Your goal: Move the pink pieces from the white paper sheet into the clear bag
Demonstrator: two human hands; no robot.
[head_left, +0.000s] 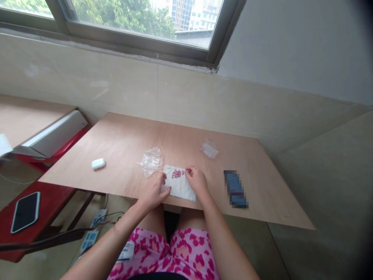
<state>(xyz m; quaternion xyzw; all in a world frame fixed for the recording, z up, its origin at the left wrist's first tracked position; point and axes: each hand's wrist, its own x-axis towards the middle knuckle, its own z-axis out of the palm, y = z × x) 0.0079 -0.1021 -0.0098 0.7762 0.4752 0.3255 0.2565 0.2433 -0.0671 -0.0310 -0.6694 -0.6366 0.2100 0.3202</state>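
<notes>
A white tissue (183, 191) lies near the table's front edge, with a cluster of small pinkish-red beads (176, 174) on it. A few more beads sit slightly apart, close to the fingertips of my right hand (197, 179). Those fingertips are pinched together at the tissue's right side; anything between them is too small to make out. My left hand (155, 189) rests at the left edge of the tissue, its fingers loosely curled and its thumb apart from them. Just beyond it is a crumpled clear plastic bag (152, 160).
On the wooden table (128, 136) are a small plastic bag with pink bits (209, 149) at back right, a blurred dark phone-shaped object (236, 189) at right, and a white case (98, 163) at left. A phone (26, 212) lies on a red bench (54, 196).
</notes>
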